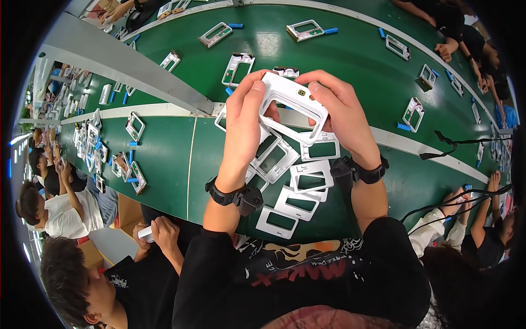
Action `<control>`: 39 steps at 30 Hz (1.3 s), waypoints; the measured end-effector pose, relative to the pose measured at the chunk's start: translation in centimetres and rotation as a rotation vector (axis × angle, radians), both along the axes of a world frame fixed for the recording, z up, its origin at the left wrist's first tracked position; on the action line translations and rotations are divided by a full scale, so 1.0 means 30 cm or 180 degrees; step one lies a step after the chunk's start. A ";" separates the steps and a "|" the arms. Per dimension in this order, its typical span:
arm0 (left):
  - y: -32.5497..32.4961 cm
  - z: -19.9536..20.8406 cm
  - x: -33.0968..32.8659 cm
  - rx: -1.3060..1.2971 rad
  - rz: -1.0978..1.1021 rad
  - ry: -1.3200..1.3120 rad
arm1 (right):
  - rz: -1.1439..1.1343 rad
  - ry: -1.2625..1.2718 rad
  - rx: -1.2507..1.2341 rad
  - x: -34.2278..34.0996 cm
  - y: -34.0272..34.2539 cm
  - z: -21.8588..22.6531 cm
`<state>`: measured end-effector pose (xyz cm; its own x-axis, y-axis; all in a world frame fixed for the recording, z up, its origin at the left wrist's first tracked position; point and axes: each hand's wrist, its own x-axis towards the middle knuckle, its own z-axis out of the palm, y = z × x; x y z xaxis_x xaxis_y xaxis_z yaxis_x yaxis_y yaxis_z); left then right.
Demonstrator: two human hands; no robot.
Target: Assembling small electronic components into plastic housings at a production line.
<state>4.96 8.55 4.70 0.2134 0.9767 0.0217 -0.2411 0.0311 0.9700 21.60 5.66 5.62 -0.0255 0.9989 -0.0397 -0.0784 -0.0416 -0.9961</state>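
Note:
Both my hands grip a white plastic housing, a rounded rectangular frame with a large window, holding it tilted above the green table. My left hand closes around its left end, thumb on top. My right hand holds the opposite end, its thumb close to a small dark square and a coppery spot on the frame's face. Below the housing, loose white frames lie overlapping in a pile between my forearms. Part of the pile is hidden behind my left wrist.
Beyond a pale rail, a green belt carries white frames with circuit boards and blue cylinders. A grey metal post slants at left. Black cables hang at right. A co-worker's hands hold a white piece at lower left.

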 end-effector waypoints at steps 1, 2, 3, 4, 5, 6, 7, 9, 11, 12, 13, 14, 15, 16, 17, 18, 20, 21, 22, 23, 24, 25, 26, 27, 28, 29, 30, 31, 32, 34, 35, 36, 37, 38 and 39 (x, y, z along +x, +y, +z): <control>0.000 0.008 0.000 -0.0045 -0.0010 -0.0010 | -0.0013 0.0011 -0.0009 0.000 0.001 0.008; 0.000 0.015 -0.002 -0.0044 -0.0007 -0.0013 | -0.0026 0.0022 -0.0019 -0.001 0.001 0.015; 0.000 0.021 -0.005 -0.0117 -0.0019 -0.0040 | -0.0040 0.0033 -0.0030 -0.001 0.002 0.022; 0.001 0.026 -0.008 -0.0191 -0.0031 -0.0069 | -0.0037 0.0030 -0.0030 -0.002 0.002 0.027; 0.003 0.031 -0.012 -0.0265 -0.0043 -0.0097 | -0.0090 -0.0051 0.0061 -0.004 0.001 0.029; 0.007 0.034 -0.017 -0.0262 -0.0041 -0.0098 | -0.0143 -0.0129 0.0156 -0.006 0.001 0.030; 0.014 0.034 -0.023 -0.0310 -0.0168 -0.0138 | -0.0197 -0.0207 0.0251 -0.007 0.001 0.033; 0.025 0.034 -0.031 -0.0404 -0.0423 -0.0216 | -0.0156 -0.0191 0.0282 -0.005 -0.003 0.047; 0.027 0.036 -0.023 -0.0498 -0.0366 -0.0339 | -0.0087 -0.0158 0.0347 -0.001 -0.008 0.062; 0.029 0.036 -0.017 -0.0597 -0.0312 -0.0464 | -0.0092 -0.0156 0.0363 0.001 -0.011 0.066; 0.032 0.035 -0.014 -0.0695 -0.0258 -0.0588 | -0.0005 -0.0072 0.0356 0.003 -0.016 0.070; 0.036 0.031 -0.013 -0.0678 -0.0266 -0.0583 | 0.0082 0.0011 0.0350 0.004 -0.022 0.075; 0.040 0.023 -0.014 -0.0727 -0.0275 -0.0756 | 0.0168 0.0093 0.0345 0.006 -0.029 0.079; 0.041 0.016 -0.015 -0.0786 -0.0281 -0.0925 | 0.0164 0.0100 0.0354 0.005 -0.040 0.082; 0.042 0.014 -0.014 -0.0845 -0.0288 -0.1095 | 0.0269 0.0095 0.0393 0.003 -0.054 0.085; 0.041 0.012 -0.018 -0.0838 -0.0296 -0.1087 | 0.0372 0.0088 0.0432 0.001 -0.066 0.088; 0.036 0.016 -0.031 -0.0728 -0.0506 -0.1318 | 0.0465 0.0086 0.0482 0.004 -0.079 0.098; 0.034 0.016 -0.036 -0.0681 -0.0609 -0.1431 | 0.0525 0.0008 0.0482 0.005 -0.087 0.104; 0.036 0.012 -0.037 -0.0682 -0.0616 -0.1422 | 0.0585 -0.0070 0.0483 0.007 -0.092 0.109; 0.041 0.001 -0.038 -0.0620 -0.0721 -0.1537 | 0.0647 -0.0149 0.0484 0.010 -0.096 0.111; 0.046 -0.010 -0.038 -0.0557 -0.0825 -0.1652 | 0.0640 -0.0142 0.0489 0.014 -0.097 0.109; 0.048 -0.018 -0.038 -0.0492 -0.0928 -0.1768 | 0.0768 -0.0220 0.0483 0.018 -0.096 0.105; 0.049 -0.021 -0.034 -0.0494 -0.0939 -0.1767 | 0.0889 -0.0305 0.0473 0.023 -0.095 0.102; 0.050 -0.021 -0.031 -0.0481 -0.1091 -0.1897 | 0.1012 -0.0391 0.0463 0.027 -0.095 0.101; 0.051 -0.022 -0.029 -0.0467 -0.1241 -0.2029 | 0.1007 -0.0394 0.0464 0.027 -0.096 0.106; 0.051 -0.023 -0.029 -0.0451 -0.1389 -0.2161 | 0.1039 -0.0381 0.0392 0.025 -0.099 0.114; 0.048 -0.022 -0.028 -0.0448 -0.1391 -0.2167 | 0.1073 -0.0370 0.0320 0.021 -0.101 0.121; 0.039 -0.007 -0.024 -0.0069 -0.1072 -0.1759 | 0.1105 -0.0350 0.0252 0.019 -0.101 0.127; 0.030 0.007 -0.019 0.0304 -0.0749 -0.1349 | 0.1104 -0.0349 0.0257 0.016 -0.098 0.124; 0.022 0.015 -0.010 0.0675 -0.0420 -0.0931 | 0.0808 -0.1062 0.0756 0.006 -0.089 0.095; 0.019 0.014 -0.004 0.1356 -0.0141 -0.0609 | 0.0656 -0.1414 0.1005 -0.001 -0.084 0.080; 0.017 0.004 0.005 0.2024 0.0133 -0.0299 | 0.0648 -0.1428 0.1000 -0.014 -0.076 0.060; 0.015 -0.003 0.011 0.2685 0.0415 0.0022 | 0.0155 -0.1428 0.1289 -0.035 -0.064 0.040; 0.013 -0.005 0.012 0.2685 0.0418 0.0017 | -0.0332 -0.1415 0.1578 -0.058 -0.050 0.023; 0.011 -0.007 0.012 0.2617 0.0292 -0.0020 | -0.0822 -0.1392 0.1863 -0.069 -0.040 0.011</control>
